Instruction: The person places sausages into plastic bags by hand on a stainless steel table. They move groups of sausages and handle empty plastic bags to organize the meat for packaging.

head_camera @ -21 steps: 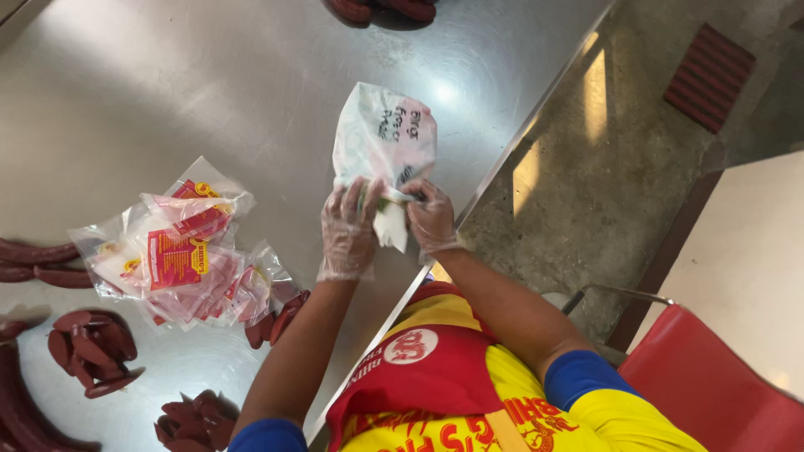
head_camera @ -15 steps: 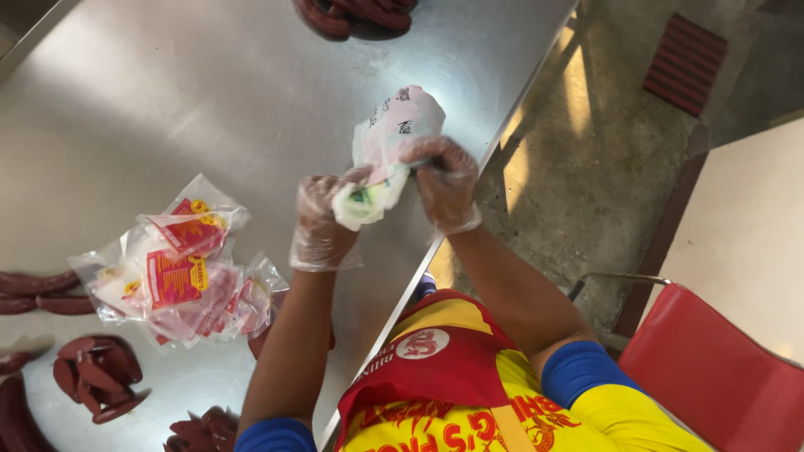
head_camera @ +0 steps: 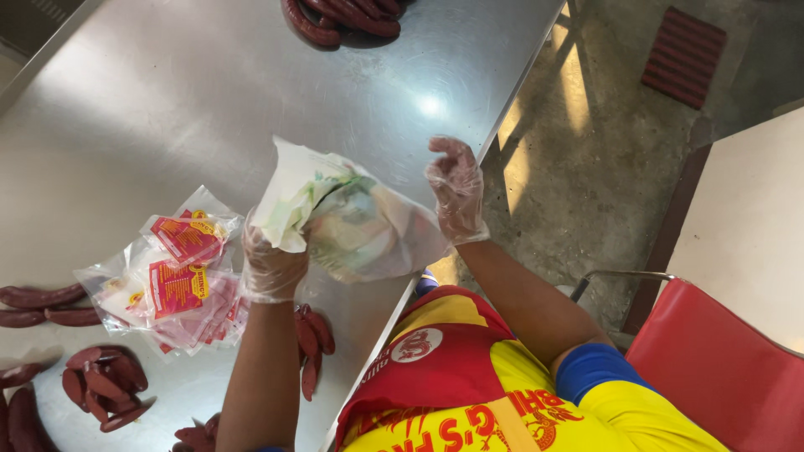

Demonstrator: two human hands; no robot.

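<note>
1. Left hand (head_camera: 272, 264), in a thin clear glove, pinching the near corner of a translucent plastic bag (head_camera: 347, 222) from below, fingers closed on the film
2. Bag held up over the near edge of the steel table (head_camera: 167, 100), puffed open, with green and pale print showing through the film
3. Right hand (head_camera: 456, 192), also gloved, raised just beside the bag's right side, fingers loosely spread and slightly curled, gripping nothing; cannot tell whether the fingertips brush the film
4. Stack of flat clear pouches with red and yellow labels (head_camera: 172, 280) lying on the table just left of the left wrist
5. Dark red sausages in several spots: a pile at the far table edge (head_camera: 339, 17), a small bunch (head_camera: 314, 343) by the left forearm, a curled heap (head_camera: 105, 385) near the bottom left, and a few long ones (head_camera: 42, 305) at the left edge
6. Red and yellow apron (head_camera: 469, 385) on the torso at the bottom of the view, blue sleeve on the right arm
7. Red chair seat (head_camera: 720, 368) to the right, over a concrete floor, with a dark red ribbed mat (head_camera: 682, 54) further off
</note>
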